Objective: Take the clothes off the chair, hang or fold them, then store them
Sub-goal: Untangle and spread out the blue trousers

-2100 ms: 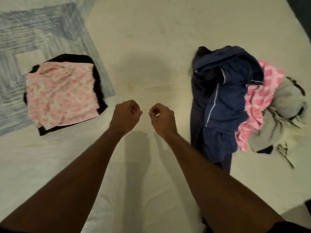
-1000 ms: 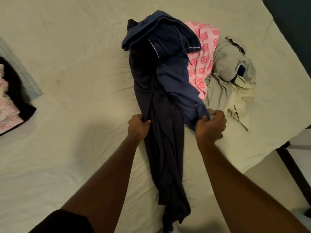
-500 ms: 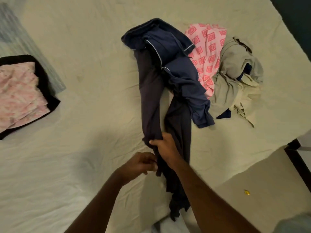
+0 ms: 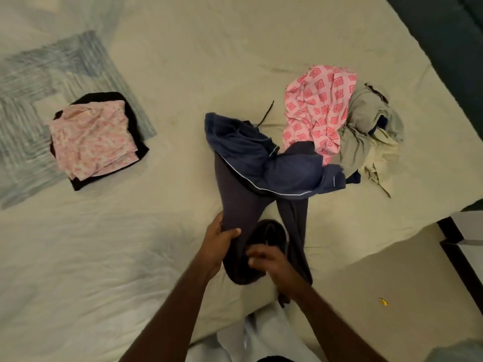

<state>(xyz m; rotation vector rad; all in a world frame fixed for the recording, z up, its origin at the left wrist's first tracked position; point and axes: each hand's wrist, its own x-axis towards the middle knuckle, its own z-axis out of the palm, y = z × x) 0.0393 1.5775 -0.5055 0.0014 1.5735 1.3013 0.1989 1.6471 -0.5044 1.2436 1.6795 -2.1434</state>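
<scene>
The person stands at the near edge of the bed (image 4: pixel 183 61), bent over a pair of dark grey trousers (image 4: pixel 235 205) that lies stretched toward them across the sheet. The left hand (image 4: pixel 218 246) has its fingers and thumb curled round one trouser leg, gripping it from the side, I'd say to hold the cloth steady. The right hand (image 4: pixel 269 259) lies at the rolled-back end of that same leg, where the opening gapes dark; it is blurred, so I cannot tell whether it pinches the hem or only presses on it. To my eye the two hands are working to turn or straighten the leg before folding. A navy garment with white piping (image 4: pixel 274 165) lies draped over the top of the trousers, likely just caught up with them from the heap. Behind it, farther to the right, sits the unsorted heap: one pink garment with a square pattern (image 4: pixel 318 108) and a crumpled grey and cream bundle (image 4: pixel 366 137), whose number of pieces I cannot make out. Well apart on the left sits the finished stack, a pale pink floral piece (image 4: pixel 94 142) folded on top of a black piece (image 4: pixel 136 152), resting partly on a blue-grey patterned pillow (image 4: pixel 34 82), kept away so done and undone don't mix. So: two folded, at least four to go. No chair is visible.
</scene>
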